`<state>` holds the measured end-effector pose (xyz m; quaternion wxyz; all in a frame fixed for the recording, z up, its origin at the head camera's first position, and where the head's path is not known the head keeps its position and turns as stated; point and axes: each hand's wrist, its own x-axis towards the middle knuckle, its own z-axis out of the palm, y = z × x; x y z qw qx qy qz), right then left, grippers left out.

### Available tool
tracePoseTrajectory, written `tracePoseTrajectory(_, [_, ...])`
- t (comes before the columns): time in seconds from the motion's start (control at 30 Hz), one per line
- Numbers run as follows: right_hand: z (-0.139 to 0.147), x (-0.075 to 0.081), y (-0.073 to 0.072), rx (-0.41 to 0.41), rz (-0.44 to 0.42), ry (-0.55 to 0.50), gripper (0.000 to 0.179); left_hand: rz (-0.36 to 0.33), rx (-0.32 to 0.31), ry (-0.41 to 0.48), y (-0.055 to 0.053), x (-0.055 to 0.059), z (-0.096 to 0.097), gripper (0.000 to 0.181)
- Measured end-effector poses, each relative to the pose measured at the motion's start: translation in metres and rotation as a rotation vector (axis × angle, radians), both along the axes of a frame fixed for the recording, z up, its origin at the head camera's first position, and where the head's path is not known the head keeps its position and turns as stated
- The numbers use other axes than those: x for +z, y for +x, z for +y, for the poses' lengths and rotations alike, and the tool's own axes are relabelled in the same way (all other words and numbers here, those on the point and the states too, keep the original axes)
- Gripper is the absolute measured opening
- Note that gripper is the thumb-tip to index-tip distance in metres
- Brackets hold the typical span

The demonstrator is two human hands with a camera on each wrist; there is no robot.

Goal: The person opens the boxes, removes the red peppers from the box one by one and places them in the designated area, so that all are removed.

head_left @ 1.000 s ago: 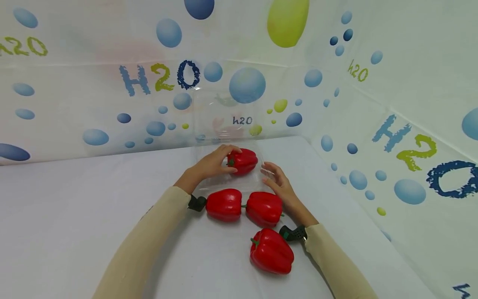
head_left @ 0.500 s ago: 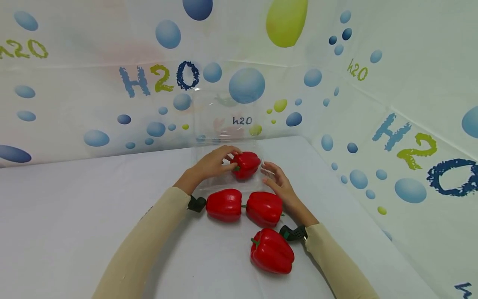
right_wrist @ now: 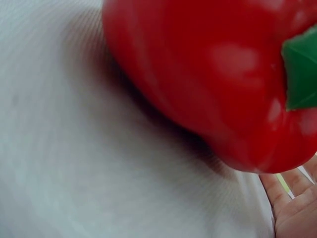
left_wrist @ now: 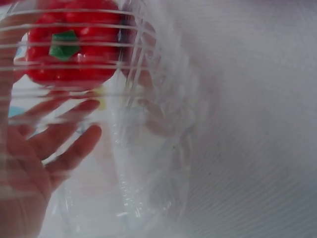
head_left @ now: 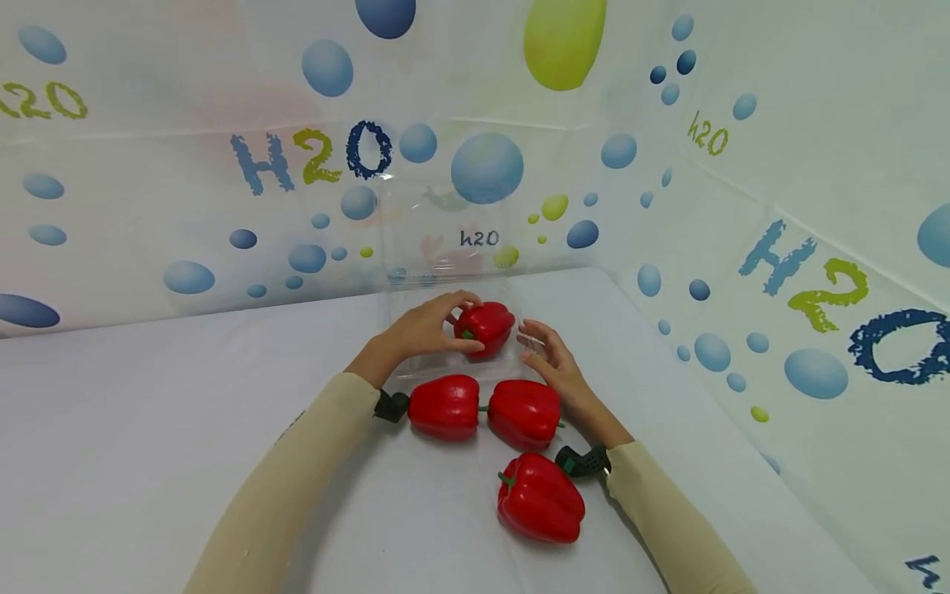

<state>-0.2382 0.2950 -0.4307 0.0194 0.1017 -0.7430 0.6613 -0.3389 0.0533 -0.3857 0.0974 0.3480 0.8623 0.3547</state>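
In the head view a red bell pepper (head_left: pixel 491 323) lies in a clear plastic clamshell container (head_left: pixel 438 365), its green stem toward the left. My left hand (head_left: pixel 421 328) reaches into the container and holds that pepper, thumb across its front and fingers at its top. Seen through the ribbed plastic in the left wrist view, the left hand's fingers (left_wrist: pixel 74 148) lie by the pepper (left_wrist: pixel 94 59). At the container's right side is my right hand (head_left: pixel 558 365), fingers slightly bent near the wall; contact is hard to tell.
The clear lid (head_left: pixel 438 219) stands raised at the back. In front of the container two peppers lie side by side, a left one (head_left: pixel 444 407) and a right one (head_left: pixel 523 412). Another pepper (head_left: pixel 540 499) lies nearer, by the right wrist. A printed sheet (head_left: pixel 148 148) hangs behind the white table (head_left: pixel 148 462).
The pepper in the container shifted right and turned, then moved slightly back left. My left thumb now reaches farther across its front. The right hand has stayed at the container's side.
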Motion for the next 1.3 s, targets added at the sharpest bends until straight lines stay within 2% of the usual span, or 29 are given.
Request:
tracePoseTrajectory(0.27, [0.0008, 0.0015, -0.0001, -0.005, -0.009, 0.002, 0.058, 0.001, 0.009, 0.012, 0.0011, 0.0014, 0.0021, 0.064])
tracePoseTrajectory(0.47, [0.0012, 0.0003, -0.0001, -0.006, -0.01, -0.006, 0.058, 0.023, -0.001, 0.005, 0.0015, 0.0013, 0.0024, 0.063])
tracePoseTrajectory(0.67, [0.0007, -0.0013, 0.001, -0.003, -0.014, -0.018, 0.057, 0.018, -0.014, 0.013, 0.0041, 0.0017, 0.0017, 0.064])
tracePoseTrajectory(1.03, [0.0007, -0.002, -0.0003, 0.007, -0.008, -0.011, 0.058, 0.053, 0.024, 0.034, 0.0065, 0.0053, -0.0011, 0.066])
tracePoseTrajectory(1.3, [0.0015, -0.0024, -0.0008, 0.005, -0.008, -0.009, 0.059, 0.061, -0.005, 0.068, 0.0052, 0.0084, -0.0013, 0.066])
